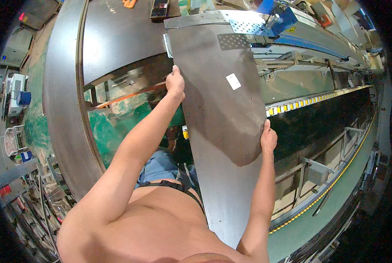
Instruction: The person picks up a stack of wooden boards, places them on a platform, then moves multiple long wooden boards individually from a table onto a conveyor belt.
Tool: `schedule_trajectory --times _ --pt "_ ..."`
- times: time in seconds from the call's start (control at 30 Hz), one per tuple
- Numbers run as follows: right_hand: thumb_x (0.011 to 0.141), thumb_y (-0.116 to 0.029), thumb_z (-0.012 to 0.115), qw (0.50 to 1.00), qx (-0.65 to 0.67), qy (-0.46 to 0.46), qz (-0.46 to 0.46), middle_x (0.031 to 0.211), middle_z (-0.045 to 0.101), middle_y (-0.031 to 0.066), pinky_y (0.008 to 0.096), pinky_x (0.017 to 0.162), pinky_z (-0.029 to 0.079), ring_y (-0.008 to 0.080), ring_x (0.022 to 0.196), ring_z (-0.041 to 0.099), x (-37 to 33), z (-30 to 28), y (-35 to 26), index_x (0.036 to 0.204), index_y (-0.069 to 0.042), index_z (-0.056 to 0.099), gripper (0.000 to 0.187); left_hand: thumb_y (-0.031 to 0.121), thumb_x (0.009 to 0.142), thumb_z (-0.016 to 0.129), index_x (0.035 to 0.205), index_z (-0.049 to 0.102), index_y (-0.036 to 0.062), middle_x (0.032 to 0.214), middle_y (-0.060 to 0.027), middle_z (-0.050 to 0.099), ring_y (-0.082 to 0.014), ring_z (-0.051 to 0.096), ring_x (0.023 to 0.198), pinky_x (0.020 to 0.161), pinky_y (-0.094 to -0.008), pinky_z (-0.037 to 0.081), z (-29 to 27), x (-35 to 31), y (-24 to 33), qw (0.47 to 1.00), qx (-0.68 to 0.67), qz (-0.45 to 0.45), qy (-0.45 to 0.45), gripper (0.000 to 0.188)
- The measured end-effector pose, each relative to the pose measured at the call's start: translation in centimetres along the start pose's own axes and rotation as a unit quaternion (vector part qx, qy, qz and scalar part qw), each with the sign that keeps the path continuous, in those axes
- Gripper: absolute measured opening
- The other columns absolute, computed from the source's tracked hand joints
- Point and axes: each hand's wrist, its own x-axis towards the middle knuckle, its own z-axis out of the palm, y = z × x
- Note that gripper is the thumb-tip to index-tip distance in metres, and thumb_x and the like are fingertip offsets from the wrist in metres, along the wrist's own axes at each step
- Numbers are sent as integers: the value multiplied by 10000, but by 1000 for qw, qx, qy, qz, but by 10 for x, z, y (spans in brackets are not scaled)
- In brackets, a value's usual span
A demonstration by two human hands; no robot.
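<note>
A long, grey-brown flat panel (213,83) stretches from the machine at the far side back toward my body, with a dark shadow over much of its top. On it sits a small white label (233,81). My left hand (175,83) is closed on the panel's left edge, thumb on top and fingers mostly hidden beneath. Nearer to me, my right hand (268,138) grips the right edge in a similar way. The panel's far end lies by a perforated metal plate (248,24) on the machine.
Left of the panel stands a dark grey worktable (117,39), with a long grey board (62,87) beside it. A rail with yellow rollers (301,104) runs off to the right, and a metal frame (316,173) is below it. The floor is green and dusty.
</note>
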Motion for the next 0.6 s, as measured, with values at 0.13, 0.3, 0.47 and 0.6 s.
schedule_trajectory --times 0.13,0.3,0.47,0.6 --pt "865 -594 245 1000 4 13 -9 849 610 232 462 720 429 403 829 563 8 1 8 823 2 649 722 441 895 408 1022 543 -49 1000 -144 559 -240 497 909 818 -389 392 10 -10 5 999 18 23 31 524" --pt "875 -577 241 1000 -9 6 -27 845 610 237 466 720 430 407 823 565 18 -6 6 827 5 649 712 435 890 430 995 553 -58 952 -133 568 -219 494 870 781 -384 400 21 0 -3 997 -3 42 60 519" --pt "879 -575 229 999 -14 9 -34 850 611 234 465 716 434 407 828 565 34 -11 16 833 13 647 722 424 885 448 900 568 -50 864 -109 568 -196 487 802 759 -356 403 36 -7 -4 996 -3 42 84 489" --pt "883 -568 223 998 -23 7 -57 853 610 239 468 711 435 409 830 565 43 -15 15 842 30 643 732 419 889 446 845 555 -36 839 -95 555 -183 468 774 752 -349 402 38 1 -11 996 -28 50 70 471"
